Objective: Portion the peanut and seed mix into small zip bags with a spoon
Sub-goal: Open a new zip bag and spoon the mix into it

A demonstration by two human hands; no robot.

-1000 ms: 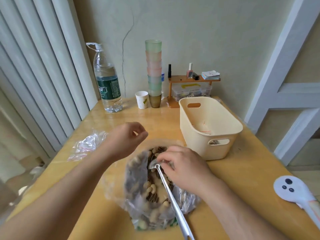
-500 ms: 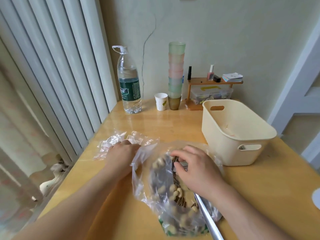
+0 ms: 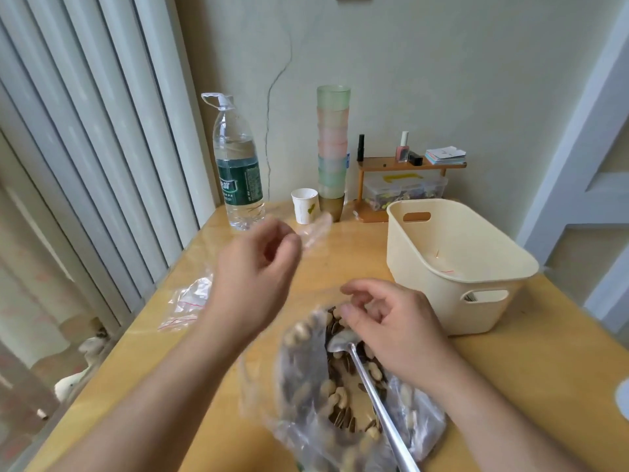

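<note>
We pinch an empty small zip bag (image 3: 315,229) in our left hand (image 3: 253,284), right hand (image 3: 391,330) loosely curled over the spoon (image 3: 371,386) (nothing portioned yet, we judge).

Spoon (image 3: 372,393) in open mix bag (image 3: 343,396)

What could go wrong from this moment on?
1. The spoon lies loose in the big open bag of mix, its handle past the near edge; a knock from the right hand might tip out nuts.
2. The left hand pinches a small zip bag by one edge; it looks limp and may be hard to fill.
</note>
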